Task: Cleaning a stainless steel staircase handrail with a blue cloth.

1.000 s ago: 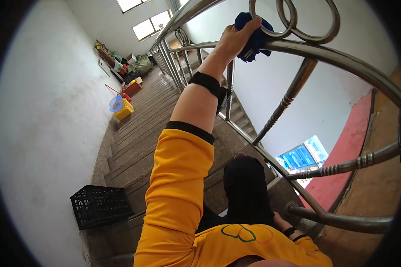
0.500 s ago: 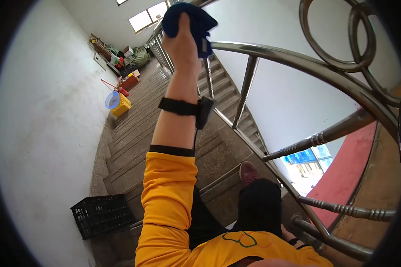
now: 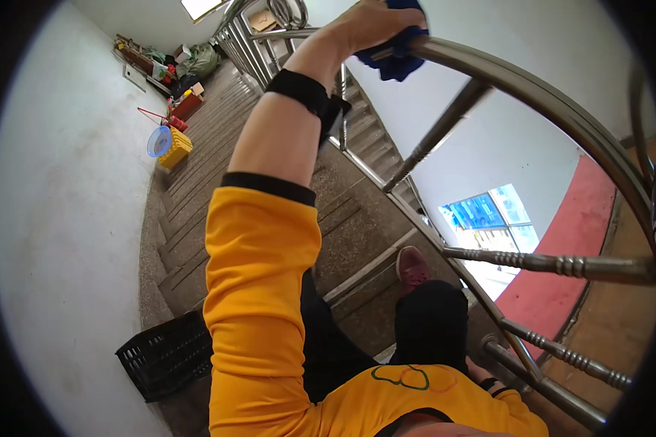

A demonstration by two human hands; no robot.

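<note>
My left hand (image 3: 368,28) is closed on a dark blue cloth (image 3: 401,64) at the top of the view. The cloth is pressed against the curved metal handrail (image 3: 525,73) and wraps around part of it. A black strap with a small dark device (image 3: 333,116) circles my left forearm, below a yellow sleeve (image 3: 262,269). Low on the right, part of my right hand (image 3: 477,371) shows beside my knee, near the foot of the railing. Its fingers are mostly hidden, and a black band is at its wrist.
Stone stairs (image 3: 204,160) run along the white wall at left. A black plastic crate (image 3: 164,357) stands close on the left. Farther up are a yellow basket (image 3: 175,148) with a blue basin (image 3: 159,141) and piled clutter (image 3: 197,62). Metal balusters (image 3: 444,131) border the open stairwell at right.
My left hand has moved right with the blue cloth, from the upper middle onto the handrail. The view has shifted slightly. My right hand stays low by the railing.
</note>
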